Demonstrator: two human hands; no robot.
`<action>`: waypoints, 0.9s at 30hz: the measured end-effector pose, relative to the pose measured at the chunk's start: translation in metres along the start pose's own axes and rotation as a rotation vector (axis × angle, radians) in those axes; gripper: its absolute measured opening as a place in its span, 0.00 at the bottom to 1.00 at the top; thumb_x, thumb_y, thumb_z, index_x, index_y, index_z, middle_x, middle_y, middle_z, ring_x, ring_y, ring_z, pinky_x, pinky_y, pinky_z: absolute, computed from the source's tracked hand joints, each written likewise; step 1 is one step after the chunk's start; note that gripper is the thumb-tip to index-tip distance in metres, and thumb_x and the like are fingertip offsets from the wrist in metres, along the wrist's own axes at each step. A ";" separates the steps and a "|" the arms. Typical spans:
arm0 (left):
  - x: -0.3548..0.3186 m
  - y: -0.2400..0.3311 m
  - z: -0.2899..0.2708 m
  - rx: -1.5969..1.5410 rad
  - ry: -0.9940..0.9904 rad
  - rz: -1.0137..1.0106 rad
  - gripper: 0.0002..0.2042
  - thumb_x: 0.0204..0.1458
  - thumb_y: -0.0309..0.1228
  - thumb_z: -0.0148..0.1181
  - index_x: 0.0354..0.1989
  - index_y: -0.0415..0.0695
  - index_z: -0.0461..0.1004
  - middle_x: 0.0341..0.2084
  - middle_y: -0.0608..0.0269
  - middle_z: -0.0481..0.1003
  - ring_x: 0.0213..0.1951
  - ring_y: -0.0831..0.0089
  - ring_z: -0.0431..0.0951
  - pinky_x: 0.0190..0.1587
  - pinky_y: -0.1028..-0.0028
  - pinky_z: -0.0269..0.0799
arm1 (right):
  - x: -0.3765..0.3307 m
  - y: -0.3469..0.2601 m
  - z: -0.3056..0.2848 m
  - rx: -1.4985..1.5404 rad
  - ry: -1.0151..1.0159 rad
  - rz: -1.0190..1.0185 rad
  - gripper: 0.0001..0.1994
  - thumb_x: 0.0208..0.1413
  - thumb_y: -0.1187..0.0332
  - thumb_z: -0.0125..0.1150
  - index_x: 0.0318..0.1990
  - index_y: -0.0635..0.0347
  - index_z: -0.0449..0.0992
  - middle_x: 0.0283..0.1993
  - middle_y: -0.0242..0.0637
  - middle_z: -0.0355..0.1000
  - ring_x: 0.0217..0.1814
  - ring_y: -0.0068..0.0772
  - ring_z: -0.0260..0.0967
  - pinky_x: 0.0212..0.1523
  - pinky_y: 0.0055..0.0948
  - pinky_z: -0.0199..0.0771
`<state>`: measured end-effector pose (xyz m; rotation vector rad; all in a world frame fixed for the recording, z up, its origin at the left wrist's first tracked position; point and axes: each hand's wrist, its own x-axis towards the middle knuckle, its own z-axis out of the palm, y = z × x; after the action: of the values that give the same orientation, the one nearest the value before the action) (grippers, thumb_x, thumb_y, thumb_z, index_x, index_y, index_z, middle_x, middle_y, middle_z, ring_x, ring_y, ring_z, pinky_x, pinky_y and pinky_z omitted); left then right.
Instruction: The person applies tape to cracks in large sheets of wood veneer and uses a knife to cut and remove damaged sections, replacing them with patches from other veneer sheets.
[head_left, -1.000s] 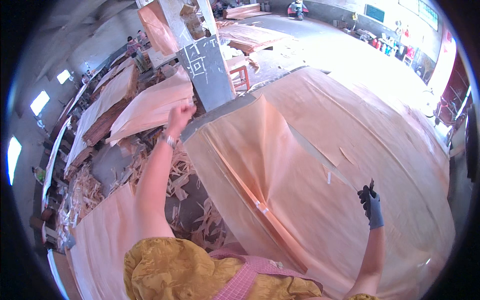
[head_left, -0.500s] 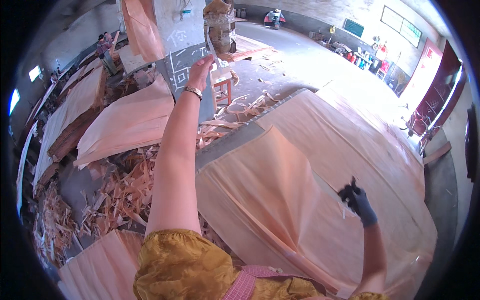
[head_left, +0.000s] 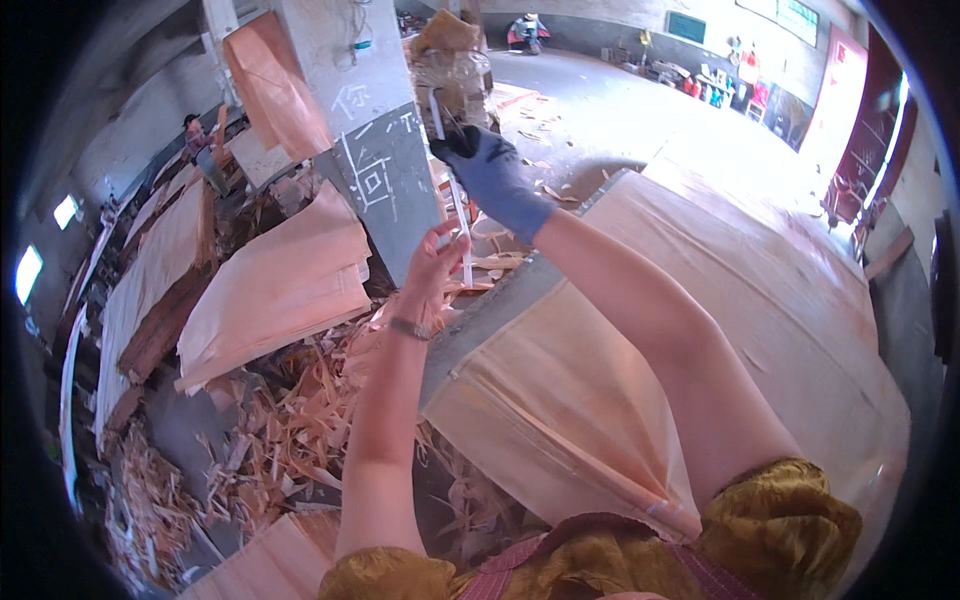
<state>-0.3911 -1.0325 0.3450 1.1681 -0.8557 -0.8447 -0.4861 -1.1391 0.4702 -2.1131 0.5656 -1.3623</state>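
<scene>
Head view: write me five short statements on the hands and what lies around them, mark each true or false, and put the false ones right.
1. The right hand wears a glove. True.
2. The left hand wears one too. False: it is bare.
3. The wristband is on the right wrist. False: it is on the left wrist.
4. Wood scraps litter the floor left of the broad sheet. True.
5. The pillar bears red markings. False: they are white.

The right hand (head_left: 497,180) partly hides a white strip (head_left: 467,268).
</scene>
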 end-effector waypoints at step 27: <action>0.045 0.035 0.165 -0.499 -0.461 0.116 0.33 0.64 0.53 0.44 0.65 0.35 0.59 0.64 0.51 0.64 0.63 0.58 0.67 0.68 0.60 0.61 | -0.169 0.053 -0.166 0.300 0.249 -0.099 0.10 0.53 0.66 0.64 0.37 0.58 0.70 0.28 0.38 0.73 0.26 0.33 0.74 0.28 0.33 0.73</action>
<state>-0.5159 -1.1337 0.4137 0.4868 -0.9971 -1.1715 -0.7076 -1.1126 0.3746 -1.7653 0.3292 -1.6661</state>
